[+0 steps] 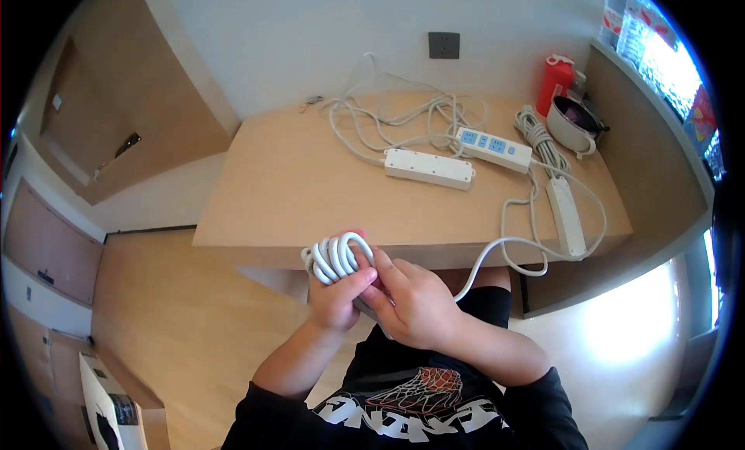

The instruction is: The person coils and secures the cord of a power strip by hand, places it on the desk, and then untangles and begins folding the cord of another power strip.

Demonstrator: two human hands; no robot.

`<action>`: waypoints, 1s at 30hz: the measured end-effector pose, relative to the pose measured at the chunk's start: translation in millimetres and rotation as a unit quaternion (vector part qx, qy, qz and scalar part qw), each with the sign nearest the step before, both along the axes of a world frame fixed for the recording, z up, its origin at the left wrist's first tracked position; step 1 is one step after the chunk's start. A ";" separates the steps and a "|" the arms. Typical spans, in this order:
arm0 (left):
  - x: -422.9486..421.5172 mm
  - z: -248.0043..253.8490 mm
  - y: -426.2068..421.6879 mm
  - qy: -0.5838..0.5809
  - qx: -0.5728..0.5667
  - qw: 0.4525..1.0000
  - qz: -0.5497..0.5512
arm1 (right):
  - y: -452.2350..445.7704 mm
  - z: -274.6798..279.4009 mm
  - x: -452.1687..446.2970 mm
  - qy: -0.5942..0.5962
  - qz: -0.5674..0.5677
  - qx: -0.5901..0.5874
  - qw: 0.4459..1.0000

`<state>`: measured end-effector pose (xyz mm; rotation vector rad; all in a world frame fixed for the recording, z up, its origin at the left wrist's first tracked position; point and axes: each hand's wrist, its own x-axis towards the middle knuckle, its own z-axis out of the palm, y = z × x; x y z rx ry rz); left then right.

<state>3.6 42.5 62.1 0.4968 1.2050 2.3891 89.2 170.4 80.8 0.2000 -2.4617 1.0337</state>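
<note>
A coiled white power cord (335, 257) is bunched between my two hands, just off the front edge of the desk. My left hand (335, 299) is wrapped round the coil from below, thumb pressed on it. My right hand (415, 299) closes on the cord at the coil's right side; its fingertips are partly hidden. From there the cord loops right, over the desk edge, towards a white power strip with blue sockets (494, 148). Beside that strip lies another power strip (428, 168), face down.
On the wooden desk (287, 186), loose cords (380, 116) tangle near the wall. A third power strip (566, 217) with a bundled cord (539, 140) lies at the right. Behind it stand a red bottle (554, 84) and a white pot (570, 128). A wall socket (444, 45) is above.
</note>
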 end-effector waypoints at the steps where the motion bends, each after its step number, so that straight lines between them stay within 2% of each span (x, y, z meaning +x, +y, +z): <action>1: -3.6 -4.9 -3.9 0.010 -0.004 1.000 -0.022 | 2.2 -1.2 -1.2 0.006 0.004 0.011 1.000; 3: -4.0 -2.8 -8.4 -0.017 0.009 0.999 -0.040 | 3.9 -1.5 -0.8 -0.008 0.019 0.041 0.999; 6: -6.4 -3.8 -13.6 -0.034 0.031 0.997 -0.056 | 2.1 -1.3 -4.2 0.003 0.046 0.023 0.999; 9: -7.2 -6.3 -17.1 -0.039 0.044 0.997 -0.058 | 5.3 1.6 -8.5 -0.048 0.065 0.032 0.996; 11: -6.7 -8.7 -19.9 -0.045 0.046 0.996 -0.058 | 6.7 -6.9 -10.6 -0.032 0.082 -0.009 0.996; 15: -2.0 -8.1 -19.9 0.013 0.080 0.995 -0.058 | 14.1 -12.2 -7.1 0.000 0.141 -0.118 0.983; 18: 0.2 -12.5 -16.5 0.056 0.105 0.991 -0.055 | 20.7 -11.9 0.2 -0.054 0.105 -0.111 0.987; 19: 0.8 -14.3 -17.6 0.063 0.098 0.991 -0.058 | 24.5 -12.0 -1.5 -0.015 0.070 -0.007 0.997; 20: 0.8 -15.1 -16.8 0.072 0.092 0.991 -0.063 | 26.8 -20.4 -2.4 0.007 0.072 -0.020 0.997; 21: 0.6 -17.5 -12.0 0.098 0.095 0.990 -0.034 | 24.1 -30.7 -1.1 -0.035 0.060 -0.070 0.995; 22: 0.5 -22.2 -10.5 0.100 0.112 0.987 -0.052 | 19.6 -37.2 1.4 -0.076 0.049 -0.120 0.989; 24: -1.1 -27.6 -6.5 0.109 0.148 0.979 -0.087 | 12.5 -39.2 1.5 -0.152 0.034 -0.090 0.984; 25: 2.7 -24.6 0.2 0.124 0.130 0.982 -0.048 | 9.9 -38.6 0.5 -0.189 0.028 -0.074 0.979; 30: 2.0 -24.9 16.1 0.140 0.120 0.981 -0.055 | 8.5 -66.6 -3.6 -0.095 -0.020 -0.090 0.991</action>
